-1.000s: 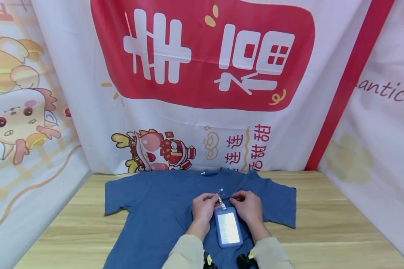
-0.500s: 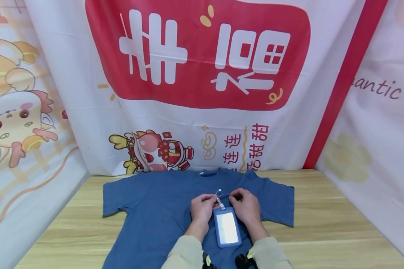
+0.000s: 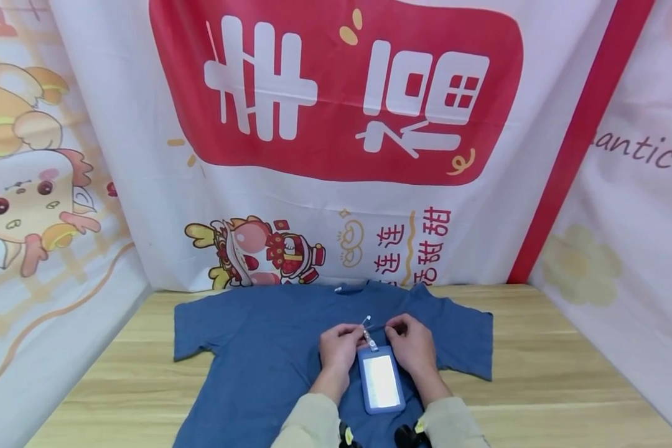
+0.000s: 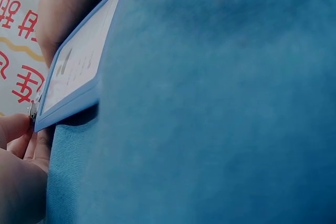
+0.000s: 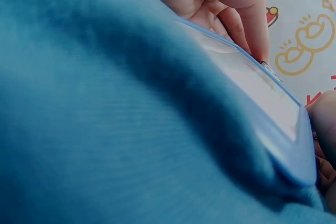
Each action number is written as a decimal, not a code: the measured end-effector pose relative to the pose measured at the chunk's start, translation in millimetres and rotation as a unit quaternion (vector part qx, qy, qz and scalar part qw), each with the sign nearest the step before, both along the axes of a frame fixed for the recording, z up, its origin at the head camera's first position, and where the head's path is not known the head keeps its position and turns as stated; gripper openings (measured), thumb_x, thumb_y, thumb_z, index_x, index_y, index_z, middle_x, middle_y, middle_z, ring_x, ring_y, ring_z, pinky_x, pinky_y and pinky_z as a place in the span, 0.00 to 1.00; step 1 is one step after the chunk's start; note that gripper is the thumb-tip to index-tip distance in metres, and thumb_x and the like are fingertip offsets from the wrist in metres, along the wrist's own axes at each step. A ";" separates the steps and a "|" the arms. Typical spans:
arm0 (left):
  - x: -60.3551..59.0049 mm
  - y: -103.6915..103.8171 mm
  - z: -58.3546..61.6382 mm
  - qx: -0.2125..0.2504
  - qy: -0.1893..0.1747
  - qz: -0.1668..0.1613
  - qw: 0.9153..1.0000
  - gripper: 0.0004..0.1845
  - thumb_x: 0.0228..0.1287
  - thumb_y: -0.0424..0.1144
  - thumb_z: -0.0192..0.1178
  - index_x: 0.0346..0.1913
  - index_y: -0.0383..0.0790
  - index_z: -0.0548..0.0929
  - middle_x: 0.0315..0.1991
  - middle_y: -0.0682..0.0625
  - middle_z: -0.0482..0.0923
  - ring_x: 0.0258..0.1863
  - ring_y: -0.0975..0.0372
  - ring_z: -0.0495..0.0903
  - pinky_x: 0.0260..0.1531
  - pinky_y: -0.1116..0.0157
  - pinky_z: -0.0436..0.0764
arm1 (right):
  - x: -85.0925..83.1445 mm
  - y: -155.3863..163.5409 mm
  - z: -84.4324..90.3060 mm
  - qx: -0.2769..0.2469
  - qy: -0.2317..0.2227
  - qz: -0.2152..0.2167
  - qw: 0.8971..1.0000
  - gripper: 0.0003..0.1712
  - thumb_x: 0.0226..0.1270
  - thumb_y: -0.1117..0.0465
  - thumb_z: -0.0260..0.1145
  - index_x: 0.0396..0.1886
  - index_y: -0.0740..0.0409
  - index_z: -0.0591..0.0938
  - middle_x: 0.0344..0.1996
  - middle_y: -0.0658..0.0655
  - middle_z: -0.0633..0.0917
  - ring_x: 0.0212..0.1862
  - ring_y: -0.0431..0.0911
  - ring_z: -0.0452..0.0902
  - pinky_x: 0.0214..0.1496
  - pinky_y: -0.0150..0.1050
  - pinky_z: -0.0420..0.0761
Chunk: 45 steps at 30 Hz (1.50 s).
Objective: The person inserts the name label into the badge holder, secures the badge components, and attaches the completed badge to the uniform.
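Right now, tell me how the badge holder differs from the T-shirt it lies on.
The badge holder is a small, stiff rectangle with a pale card in its window; the T-shirt is a broad, soft cloth spread flat on the table. The holder has a metal clip at its top, where the left hand and right hand meet; the shirt has none. Both are blue.

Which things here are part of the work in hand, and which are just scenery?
In use:
- blue badge holder
- its metal clip, at both hands' fingertips
- blue T-shirt under it
- left hand
- right hand

Scenery:
- wooden table
- printed backdrop
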<state>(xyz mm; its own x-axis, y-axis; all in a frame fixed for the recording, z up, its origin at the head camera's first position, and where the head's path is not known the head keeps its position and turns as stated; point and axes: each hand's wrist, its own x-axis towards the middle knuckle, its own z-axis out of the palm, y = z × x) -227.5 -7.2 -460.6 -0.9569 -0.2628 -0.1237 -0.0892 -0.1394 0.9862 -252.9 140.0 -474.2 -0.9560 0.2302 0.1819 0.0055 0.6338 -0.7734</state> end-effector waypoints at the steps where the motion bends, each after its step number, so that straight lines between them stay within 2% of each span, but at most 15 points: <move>1: -0.3 0.6 -0.1 0.001 0.000 0.001 1.000 0.08 0.73 0.31 0.68 0.48 0.30 0.91 0.42 0.39 0.91 0.33 0.62 0.91 0.40 0.64 0.94 | -0.1 0.4 -0.1 0.002 -0.001 0.000 1.000 0.04 0.76 0.58 0.71 0.43 0.52 0.89 0.40 0.54 0.89 0.37 0.46 0.79 0.39 0.39 0.79; 4: -1.6 2.0 -0.7 0.002 0.000 0.001 1.000 0.08 0.73 0.31 0.68 0.48 0.29 0.91 0.42 0.39 0.91 0.33 0.63 0.90 0.39 0.65 0.93 | -0.7 1.2 0.4 0.015 -0.002 0.002 1.000 0.05 0.76 0.57 0.72 0.43 0.52 0.88 0.39 0.54 0.89 0.38 0.46 0.80 0.40 0.41 0.80; 9: -3.3 5.0 -1.2 -0.002 0.002 0.001 1.000 0.08 0.72 0.31 0.68 0.48 0.29 0.91 0.41 0.40 0.92 0.32 0.63 0.90 0.38 0.66 0.93 | -1.5 5.0 2.3 0.075 -0.005 0.017 0.997 0.12 0.69 0.53 0.78 0.47 0.51 0.90 0.38 0.53 0.87 0.39 0.46 0.80 0.44 0.47 0.81; 12: -3.0 7.0 -1.6 -0.009 0.005 -0.001 1.000 0.08 0.72 0.31 0.69 0.47 0.30 0.92 0.41 0.40 0.92 0.32 0.63 0.91 0.37 0.65 0.93 | -1.8 7.1 3.5 0.095 -0.007 0.016 0.995 0.09 0.68 0.53 0.79 0.44 0.49 0.93 0.37 0.52 0.86 0.39 0.47 0.80 0.45 0.49 0.81; 17: -1.5 8.6 -0.9 -0.012 0.007 -0.001 1.000 0.08 0.72 0.32 0.69 0.47 0.30 0.92 0.40 0.40 0.92 0.32 0.63 0.91 0.37 0.65 0.93 | -1.1 7.9 5.1 0.079 -0.005 0.002 0.997 0.02 0.69 0.56 0.79 0.38 0.47 0.94 0.38 0.52 0.86 0.42 0.49 0.82 0.47 0.50 0.82; 24: -1.7 8.5 1.3 -0.012 0.000 0.012 1.000 0.08 0.73 0.31 0.68 0.48 0.30 0.92 0.42 0.40 0.92 0.32 0.63 0.91 0.37 0.65 0.93 | -0.9 3.7 5.8 0.051 0.019 -0.012 0.998 0.02 0.69 0.53 0.78 0.39 0.43 0.94 0.39 0.49 0.87 0.43 0.47 0.84 0.46 0.50 0.82; 30: -1.7 12.5 -0.7 -0.012 -0.002 0.038 0.999 0.06 0.72 0.29 0.68 0.46 0.30 0.92 0.40 0.39 0.92 0.31 0.62 0.92 0.36 0.65 0.93 | 0.2 2.3 2.9 0.040 0.016 -0.014 0.999 0.03 0.71 0.53 0.77 0.41 0.43 0.94 0.41 0.49 0.89 0.45 0.46 0.85 0.48 0.51 0.82; 34: -3.5 15.3 -1.9 -0.028 -0.012 0.055 0.998 0.06 0.72 0.29 0.69 0.45 0.31 0.93 0.39 0.40 0.92 0.31 0.61 0.92 0.35 0.65 0.93 | 1.8 1.0 2.8 0.027 0.018 -0.011 0.999 0.03 0.71 0.54 0.77 0.41 0.44 0.94 0.41 0.49 0.90 0.44 0.46 0.84 0.49 0.51 0.81; 45: -9.2 13.4 -4.5 -0.050 -0.018 0.052 0.997 0.06 0.72 0.32 0.69 0.44 0.32 0.93 0.35 0.42 0.92 0.29 0.62 0.92 0.33 0.65 0.93 | 3.3 -3.7 5.9 0.013 0.026 -0.010 1.000 0.03 0.71 0.55 0.77 0.42 0.45 0.94 0.41 0.49 0.91 0.43 0.45 0.84 0.47 0.46 0.81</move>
